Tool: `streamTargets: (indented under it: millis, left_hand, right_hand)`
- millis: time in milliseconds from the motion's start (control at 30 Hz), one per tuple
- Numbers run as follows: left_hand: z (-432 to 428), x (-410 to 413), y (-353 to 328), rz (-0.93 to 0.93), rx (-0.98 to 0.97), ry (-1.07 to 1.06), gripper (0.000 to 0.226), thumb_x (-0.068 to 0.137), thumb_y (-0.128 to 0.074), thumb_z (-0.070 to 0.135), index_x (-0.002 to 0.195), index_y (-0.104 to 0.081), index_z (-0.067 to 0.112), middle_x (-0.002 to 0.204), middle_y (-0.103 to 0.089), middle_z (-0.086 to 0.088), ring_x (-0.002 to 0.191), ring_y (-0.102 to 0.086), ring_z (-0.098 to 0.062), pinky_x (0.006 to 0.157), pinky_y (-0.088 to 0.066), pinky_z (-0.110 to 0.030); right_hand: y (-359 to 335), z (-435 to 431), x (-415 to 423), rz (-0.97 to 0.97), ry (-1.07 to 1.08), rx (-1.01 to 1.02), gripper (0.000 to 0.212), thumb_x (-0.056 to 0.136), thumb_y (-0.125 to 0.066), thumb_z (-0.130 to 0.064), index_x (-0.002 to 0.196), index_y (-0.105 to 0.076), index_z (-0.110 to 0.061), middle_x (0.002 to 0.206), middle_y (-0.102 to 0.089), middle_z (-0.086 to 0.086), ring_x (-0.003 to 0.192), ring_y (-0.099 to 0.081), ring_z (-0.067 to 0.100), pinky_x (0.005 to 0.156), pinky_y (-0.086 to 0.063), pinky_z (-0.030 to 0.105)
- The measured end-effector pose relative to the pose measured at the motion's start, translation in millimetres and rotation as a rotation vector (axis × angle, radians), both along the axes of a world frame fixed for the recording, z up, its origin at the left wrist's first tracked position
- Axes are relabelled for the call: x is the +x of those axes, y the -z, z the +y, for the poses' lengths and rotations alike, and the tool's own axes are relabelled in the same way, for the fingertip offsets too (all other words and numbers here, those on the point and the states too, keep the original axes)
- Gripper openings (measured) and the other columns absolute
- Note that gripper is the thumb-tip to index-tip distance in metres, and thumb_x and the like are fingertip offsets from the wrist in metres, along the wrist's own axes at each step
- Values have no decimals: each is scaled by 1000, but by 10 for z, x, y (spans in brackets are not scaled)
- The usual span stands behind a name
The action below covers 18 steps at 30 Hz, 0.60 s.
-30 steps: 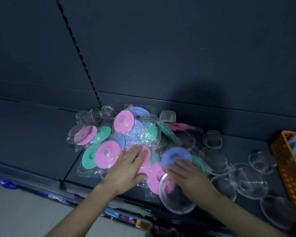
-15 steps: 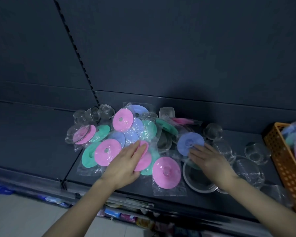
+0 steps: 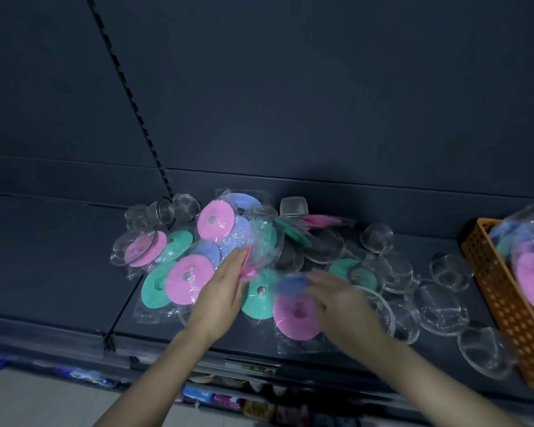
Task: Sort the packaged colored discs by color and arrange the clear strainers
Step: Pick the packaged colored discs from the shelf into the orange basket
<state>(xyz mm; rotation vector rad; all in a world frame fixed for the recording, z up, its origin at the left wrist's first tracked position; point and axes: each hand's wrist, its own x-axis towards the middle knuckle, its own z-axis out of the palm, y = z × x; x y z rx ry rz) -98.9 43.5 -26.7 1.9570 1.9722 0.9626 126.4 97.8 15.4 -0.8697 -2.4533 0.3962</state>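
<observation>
A heap of packaged pink, blue and green discs [image 3: 216, 224] lies on the dark shelf [image 3: 59, 272]. My left hand [image 3: 224, 292] stands on edge in the heap and holds a pink packaged disc [image 3: 249, 268] tilted up against its fingers. My right hand [image 3: 336, 298], blurred, grips a blue packaged disc [image 3: 293, 285] just above a flat pink disc [image 3: 296, 312] and a green one [image 3: 259, 297]. Clear strainers [image 3: 438, 306] lie spread over the right half of the shelf, with smaller ones [image 3: 167, 211] at the back left.
An orange perforated basket [image 3: 494, 291] stands at the right edge with several packaged discs inside. The shelf's front lip [image 3: 228, 362] runs below my wrists, with lower shelves of goods under it. A slotted upright [image 3: 136, 112] rises behind.
My right hand has carried the blue disc leftward from beside the strainers to the middle. My left hand has tipped the pink disc up off the pile, uncovering a green disc.
</observation>
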Motion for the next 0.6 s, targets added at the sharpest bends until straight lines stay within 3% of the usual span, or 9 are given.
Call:
streamTargets:
  millis: [67,133,233,333,433,533,600]
  left_hand:
    - [-23,10,23,-17,3,3,58,96,-46,12,148,-24,27,144,-22,21,128,-20,11,104,-16,-6]
    - [-47,11,51,-36,-8,-9,57,97,-45,14,148,-23,26,145,-21,20,132,-19,8,107,-15,-9]
    - [-76,12,87,-44,-40,-26,59,96,-46,12,149,-21,25,147,-21,15,136,-20,-1,111,-18,-22]
    - [-95,39,99,-48,-43,-33,62,94,-47,7,149,-21,23,148,-20,15,136,-19,-1,111,-17,-20]
    - [-103,62,105,-62,-52,-41,62,94,-47,5,148,-23,21,149,-21,13,137,-18,-1,111,-15,-18]
    - [-104,63,97,-77,-50,-42,61,94,-48,6,148,-24,21,149,-25,13,136,-22,0,110,-15,-13]
    - [-106,71,80,-97,-40,-55,61,94,-48,6,148,-25,21,145,-27,15,131,-26,4,105,-15,-5]
  right_hand:
    - [160,-159,-60,-284,-32,-163,37,76,-50,1,108,-65,-8,131,-52,6,126,-46,21,102,-39,24]
    - [301,-234,-91,-425,-8,-231,36,75,-48,-13,110,-55,-2,136,-37,9,132,-32,25,106,-31,26]
    - [336,-234,-169,-387,93,-335,70,76,-52,-41,135,-29,-11,139,-29,8,133,-26,31,103,-37,35]
    - [395,-216,-271,-477,146,-467,107,73,-57,-64,148,5,-19,156,0,15,143,0,36,115,-20,47]
    - [524,-272,-321,-569,190,-329,106,79,-58,-52,147,16,-18,154,14,24,142,8,44,117,-8,52]
    - [541,-239,-269,-463,221,-279,86,86,-49,-19,149,9,-12,156,4,22,143,-8,37,115,-19,40]
    - [529,-176,-210,-384,221,-264,79,87,-45,-11,149,4,-10,157,-2,18,139,-25,30,108,-30,31]
